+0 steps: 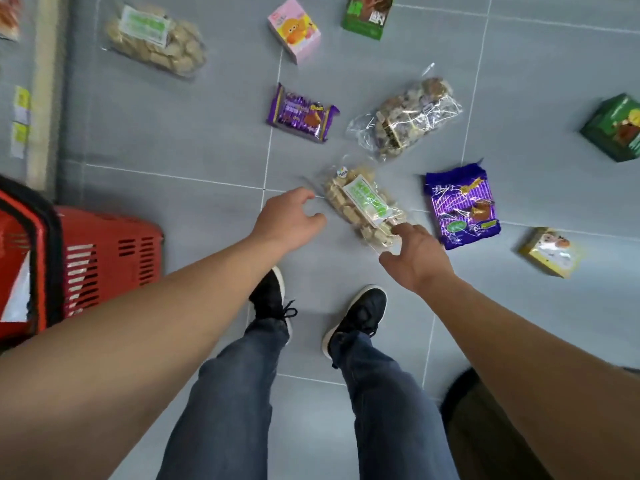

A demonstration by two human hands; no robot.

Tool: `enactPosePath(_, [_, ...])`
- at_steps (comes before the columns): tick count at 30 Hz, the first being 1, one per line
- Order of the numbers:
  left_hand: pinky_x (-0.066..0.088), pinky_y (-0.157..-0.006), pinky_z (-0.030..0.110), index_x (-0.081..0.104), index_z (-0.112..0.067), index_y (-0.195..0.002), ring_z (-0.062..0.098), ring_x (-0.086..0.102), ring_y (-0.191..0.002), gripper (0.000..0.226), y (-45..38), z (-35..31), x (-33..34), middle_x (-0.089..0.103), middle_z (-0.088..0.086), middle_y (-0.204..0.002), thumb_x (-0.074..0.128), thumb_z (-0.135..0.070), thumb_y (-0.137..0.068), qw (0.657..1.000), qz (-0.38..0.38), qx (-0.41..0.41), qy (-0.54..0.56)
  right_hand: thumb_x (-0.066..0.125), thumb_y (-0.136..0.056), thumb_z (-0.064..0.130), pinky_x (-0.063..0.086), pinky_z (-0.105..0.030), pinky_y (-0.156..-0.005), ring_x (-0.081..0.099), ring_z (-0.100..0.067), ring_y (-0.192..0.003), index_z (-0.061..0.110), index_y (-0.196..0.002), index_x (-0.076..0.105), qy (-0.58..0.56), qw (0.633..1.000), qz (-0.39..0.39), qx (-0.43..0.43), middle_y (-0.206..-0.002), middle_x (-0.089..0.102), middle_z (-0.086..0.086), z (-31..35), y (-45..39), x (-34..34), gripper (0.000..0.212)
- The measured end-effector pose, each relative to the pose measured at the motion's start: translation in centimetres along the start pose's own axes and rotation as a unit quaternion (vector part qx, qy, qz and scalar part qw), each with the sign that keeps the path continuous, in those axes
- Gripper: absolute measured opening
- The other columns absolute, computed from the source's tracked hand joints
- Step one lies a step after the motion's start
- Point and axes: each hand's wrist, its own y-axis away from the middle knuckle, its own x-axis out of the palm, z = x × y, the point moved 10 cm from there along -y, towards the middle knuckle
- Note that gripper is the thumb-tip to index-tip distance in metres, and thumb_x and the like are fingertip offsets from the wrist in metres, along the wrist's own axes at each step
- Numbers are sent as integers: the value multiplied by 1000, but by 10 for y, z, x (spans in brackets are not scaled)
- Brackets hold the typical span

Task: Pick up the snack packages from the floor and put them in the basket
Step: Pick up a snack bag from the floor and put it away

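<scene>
A clear bag of beige biscuits with a green label lies on the grey floor between my hands. My left hand hovers just left of it, fingers loosely curled, holding nothing. My right hand reaches its near end, fingertips touching the bag's lower corner. The red basket stands at the left. Several more packages lie around: a purple wafer pack, a clear bag of brown snacks, a large purple bag, a second biscuit bag.
Boxes lie farther out: pink, green, dark green, yellow. A shelf edge with price tags runs along the left. My feet in black shoes stand just behind the hands.
</scene>
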Motion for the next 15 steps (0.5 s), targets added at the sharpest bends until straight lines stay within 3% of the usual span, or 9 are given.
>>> enactPosePath(10, [42,-96,26,59,-20,-131,24,59,-119,47,-118,-3,79,64,3,-131,66,-32,-87,996,42,59,-47,60,-91,32,42,-33,-98,50,-32,-124,16,-143,47,-112,990,-22,87,-142,46,-12,-58,-109,60,56])
enactPosePath(15, [41,-102,29,57,-18,-135,25,55,-126,53,-188,0,112,61,4,-135,66,-34,-86,993,36,86,-77,64,-88,32,41,-32,-98,51,-31,-126,14,-142,47,-207,968,-40,137,-143,50,-11,-78,-176,98,60])
